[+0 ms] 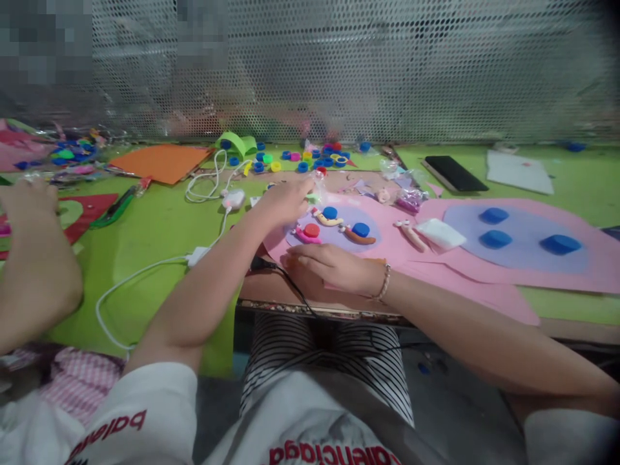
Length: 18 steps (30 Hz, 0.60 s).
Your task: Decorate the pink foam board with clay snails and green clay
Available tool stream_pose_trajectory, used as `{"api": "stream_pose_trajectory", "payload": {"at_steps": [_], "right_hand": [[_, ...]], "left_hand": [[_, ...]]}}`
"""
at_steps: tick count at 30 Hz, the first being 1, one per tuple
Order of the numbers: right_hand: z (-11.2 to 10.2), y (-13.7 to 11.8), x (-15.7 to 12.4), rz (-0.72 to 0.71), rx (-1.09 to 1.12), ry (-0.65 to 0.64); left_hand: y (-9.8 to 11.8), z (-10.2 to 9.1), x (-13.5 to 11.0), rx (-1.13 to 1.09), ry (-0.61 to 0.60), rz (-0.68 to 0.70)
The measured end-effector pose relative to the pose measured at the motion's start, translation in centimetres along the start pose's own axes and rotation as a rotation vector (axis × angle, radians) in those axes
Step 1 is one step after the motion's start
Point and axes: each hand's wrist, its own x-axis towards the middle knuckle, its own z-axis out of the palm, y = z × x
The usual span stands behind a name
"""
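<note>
My left hand (287,201) is at the upper edge of a pink paper sheet (392,226) with a lilac oval (339,210) on it. Its fingertips are pressed together beside a crinkled clear plastic wrapper (320,187); whether they grip it is unclear. My right hand (339,268) lies flat, fingers stretched out, at the sheet's lower edge. On the oval are three snail-like clay figures: a cream one (329,219) and a brown one (358,236) with blue bottle caps, and a pink one (307,237) with a red cap.
A second pink sheet (527,274) bears three blue caps (560,244). Another clay piece (411,236) lies by a white pad (440,234). Several loose caps (334,155), a black phone (455,173), orange paper (162,163) and a white cable (140,265) surround these. Another person's arm (36,265) rests left.
</note>
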Motion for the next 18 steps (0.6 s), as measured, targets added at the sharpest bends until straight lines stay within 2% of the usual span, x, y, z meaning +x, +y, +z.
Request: {"api": "stream_pose_trajectory", "payload": {"at_steps": [4, 10, 13, 18], "right_hand": [[0.0, 0.7, -0.1, 0.1, 0.193, 0.136], [-0.2, 0.9, -0.1, 0.096, 0.227, 0.184], [-0.5, 0.7, -0.2, 0.063, 0.111, 0.145], [-0.8, -0.2, -0.1, -0.054, -0.169, -0.079]], "left_hand": [[0.1, -0.2, -0.2, 0.006, -0.007, -0.006], [0.5, -0.5, -0.3, 0.006, -0.015, -0.011], [0.7, -0.7, -0.3, 0.02, -0.03, -0.038], [0.6, -0.6, -0.3, 0.029, -0.036, -0.035]]}}
